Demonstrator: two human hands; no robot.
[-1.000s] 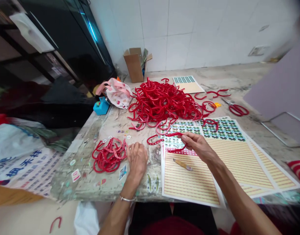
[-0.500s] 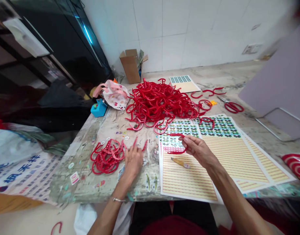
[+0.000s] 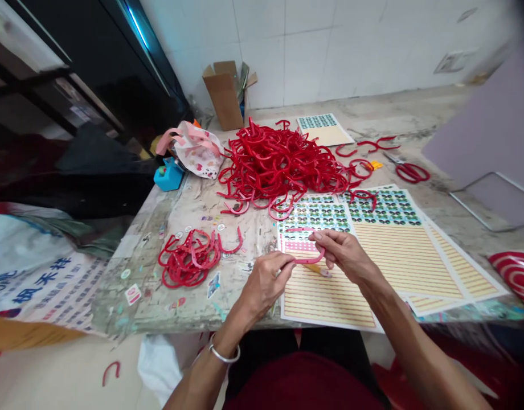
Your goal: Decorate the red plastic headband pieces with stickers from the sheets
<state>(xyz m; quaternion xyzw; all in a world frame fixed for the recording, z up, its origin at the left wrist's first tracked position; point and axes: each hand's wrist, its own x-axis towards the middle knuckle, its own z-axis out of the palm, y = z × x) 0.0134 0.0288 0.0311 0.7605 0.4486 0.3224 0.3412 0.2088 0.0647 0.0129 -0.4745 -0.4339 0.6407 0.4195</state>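
In front of me, over the printed sticker sheets, I hold a red U-shaped headband [image 3: 308, 260] with its pinkish inner side showing. My right hand [image 3: 345, 253] is closed, pinching the band near its bend. My left hand [image 3: 266, 285] is closed on the end of its lower arm. Beneath the band, a sticker sheet [image 3: 330, 307] carries small printed pictures at the top and striped rows below. A yellow-handled tool [image 3: 315, 269] lies on that sheet, partly hidden. To the left sits a small pile of headbands [image 3: 189, 259], with one loose headband [image 3: 232, 246] at its right edge.
A large heap of red headbands [image 3: 283, 165] fills the middle back. Red-handled scissors [image 3: 411, 172] lie right of it. Around the left back stand a blue tape dispenser [image 3: 168, 175], a patterned bag [image 3: 200, 151] and a cardboard box [image 3: 223, 99]. Another headband [image 3: 111, 373] lies on the floor.
My left hand has left the small pile and moved right to grip the headband in my right hand. A headband now rests at the pile's right edge. The held band has turned its pink side up.
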